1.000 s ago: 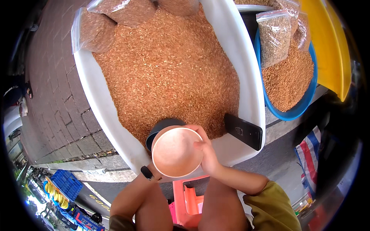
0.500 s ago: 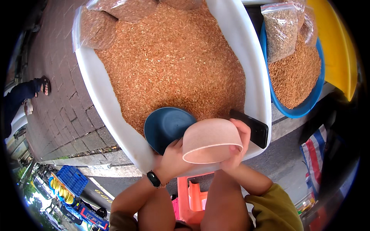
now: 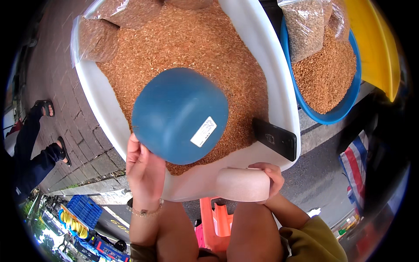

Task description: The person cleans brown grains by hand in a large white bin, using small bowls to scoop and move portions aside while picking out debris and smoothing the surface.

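Left hand (image 3: 147,174) pinches the blue bowl (image 3: 179,113) by its rim, underside up over the grain (image 3: 174,48) in the white tub (image 3: 284,89). Right hand (image 3: 273,178) has fingers clamped on the pale bowl (image 3: 242,184) by the near edge. I'd keep both grips firm and those 2 bowls off the phone (image 3: 275,139).

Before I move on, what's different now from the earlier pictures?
The blue bowl, earlier resting in the grain with its inside showing, is now raised and turned underside up, its rim held by the left hand. The pale pink bowl has come nearer the person. The right hand still holds it; the black phone stays put.
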The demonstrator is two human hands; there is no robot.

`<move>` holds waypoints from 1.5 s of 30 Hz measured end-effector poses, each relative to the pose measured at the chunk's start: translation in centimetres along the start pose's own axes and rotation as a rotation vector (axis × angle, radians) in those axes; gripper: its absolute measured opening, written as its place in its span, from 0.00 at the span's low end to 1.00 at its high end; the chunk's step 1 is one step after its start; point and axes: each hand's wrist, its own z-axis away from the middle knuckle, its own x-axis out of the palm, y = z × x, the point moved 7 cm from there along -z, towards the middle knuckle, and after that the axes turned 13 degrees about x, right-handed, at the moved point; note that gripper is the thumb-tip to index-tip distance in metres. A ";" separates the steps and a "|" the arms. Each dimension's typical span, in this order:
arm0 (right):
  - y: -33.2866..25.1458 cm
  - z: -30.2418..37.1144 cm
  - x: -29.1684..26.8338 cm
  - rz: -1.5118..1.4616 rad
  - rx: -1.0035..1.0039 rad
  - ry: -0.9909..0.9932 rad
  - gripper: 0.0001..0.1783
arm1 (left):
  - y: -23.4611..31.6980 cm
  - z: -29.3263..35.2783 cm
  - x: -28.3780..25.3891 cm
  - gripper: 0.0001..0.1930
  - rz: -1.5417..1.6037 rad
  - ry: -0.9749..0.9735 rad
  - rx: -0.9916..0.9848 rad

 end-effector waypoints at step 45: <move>8.0 -25.7 10.7 0.496 0.165 -0.031 0.04 | -3.4 2.5 1.0 0.07 -1.491 -1.035 0.211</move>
